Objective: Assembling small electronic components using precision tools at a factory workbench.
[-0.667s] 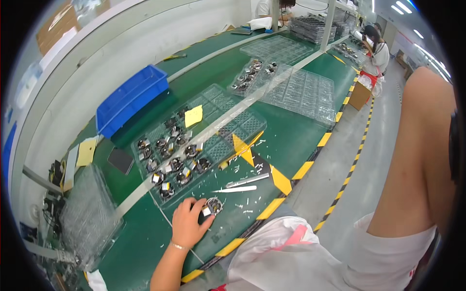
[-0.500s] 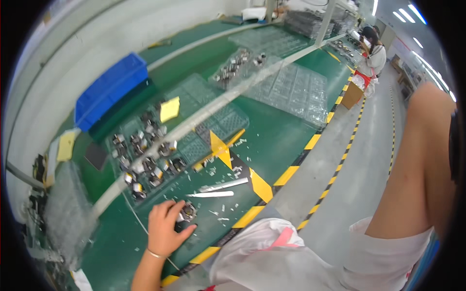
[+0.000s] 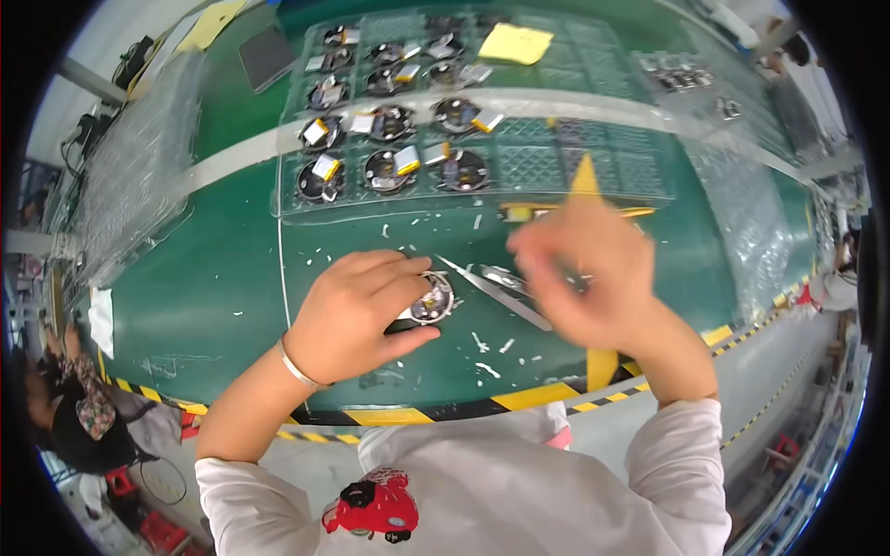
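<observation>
Holding round part (image 3: 432,301), tweezers (image 3: 496,292) beside

The green tabletop (image 3: 232,287), edged with yellow-and-black tape, carried a clear plastic tray (image 3: 473,199) of round metal parts, a yellow note (image 3: 515,43), stacked clear trays (image 3: 139,167) at its left, tweezers (image 3: 496,292), and scattered white scraps (image 3: 482,343).
</observation>
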`<state>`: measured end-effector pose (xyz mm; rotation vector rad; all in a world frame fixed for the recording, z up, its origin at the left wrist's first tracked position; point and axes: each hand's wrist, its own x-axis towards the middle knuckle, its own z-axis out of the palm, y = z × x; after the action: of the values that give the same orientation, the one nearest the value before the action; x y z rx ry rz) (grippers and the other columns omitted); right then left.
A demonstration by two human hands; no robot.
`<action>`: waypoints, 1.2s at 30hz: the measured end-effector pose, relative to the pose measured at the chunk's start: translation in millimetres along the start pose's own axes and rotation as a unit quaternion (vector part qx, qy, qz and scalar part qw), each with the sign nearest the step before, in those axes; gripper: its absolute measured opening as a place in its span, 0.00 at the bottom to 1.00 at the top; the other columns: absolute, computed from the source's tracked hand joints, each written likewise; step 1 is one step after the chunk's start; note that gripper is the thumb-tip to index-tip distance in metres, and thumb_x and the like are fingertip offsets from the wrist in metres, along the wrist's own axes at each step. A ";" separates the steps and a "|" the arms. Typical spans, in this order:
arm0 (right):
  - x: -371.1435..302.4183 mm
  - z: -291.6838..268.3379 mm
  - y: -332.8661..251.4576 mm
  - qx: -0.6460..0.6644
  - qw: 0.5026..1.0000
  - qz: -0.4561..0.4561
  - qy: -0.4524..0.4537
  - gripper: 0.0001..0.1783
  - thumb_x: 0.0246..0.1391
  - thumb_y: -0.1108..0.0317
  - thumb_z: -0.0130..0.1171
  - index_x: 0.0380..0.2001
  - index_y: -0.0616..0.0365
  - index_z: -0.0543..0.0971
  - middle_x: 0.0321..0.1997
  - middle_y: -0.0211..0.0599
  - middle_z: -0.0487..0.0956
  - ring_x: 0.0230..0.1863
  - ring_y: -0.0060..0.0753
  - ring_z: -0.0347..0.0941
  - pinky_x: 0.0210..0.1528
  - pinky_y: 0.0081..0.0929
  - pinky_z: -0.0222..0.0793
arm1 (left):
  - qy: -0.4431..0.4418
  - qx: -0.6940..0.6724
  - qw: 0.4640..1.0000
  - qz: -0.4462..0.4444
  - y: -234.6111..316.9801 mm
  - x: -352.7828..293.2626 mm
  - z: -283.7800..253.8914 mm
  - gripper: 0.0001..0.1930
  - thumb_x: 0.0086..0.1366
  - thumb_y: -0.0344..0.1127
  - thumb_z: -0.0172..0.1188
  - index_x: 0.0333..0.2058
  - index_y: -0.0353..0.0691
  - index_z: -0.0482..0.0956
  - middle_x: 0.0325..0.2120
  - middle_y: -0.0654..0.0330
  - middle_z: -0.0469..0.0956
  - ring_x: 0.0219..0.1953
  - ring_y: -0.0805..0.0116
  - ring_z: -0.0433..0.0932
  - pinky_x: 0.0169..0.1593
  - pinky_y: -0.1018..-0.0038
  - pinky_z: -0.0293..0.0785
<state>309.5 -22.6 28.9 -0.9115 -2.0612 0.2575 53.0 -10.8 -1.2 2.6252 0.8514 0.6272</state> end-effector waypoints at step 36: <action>0.3 40.7 -3.6 0.050 0.949 0.274 -0.150 0.12 0.47 0.84 0.56 0.36 0.61 0.73 0.28 0.35 0.75 0.25 0.26 0.72 0.30 0.22 0.67 | 0.010 -0.065 0.986 -0.152 -13.7 -18.9 7.7 0.39 0.32 0.39 0.76 0.50 0.40 0.79 0.37 0.58 0.74 0.40 0.57 0.69 0.47 0.65 0.65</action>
<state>276.2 -19.4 5.5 -1.4411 -1.9966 0.8342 36.6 -12.9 -19.3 2.3115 1.1477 0.6032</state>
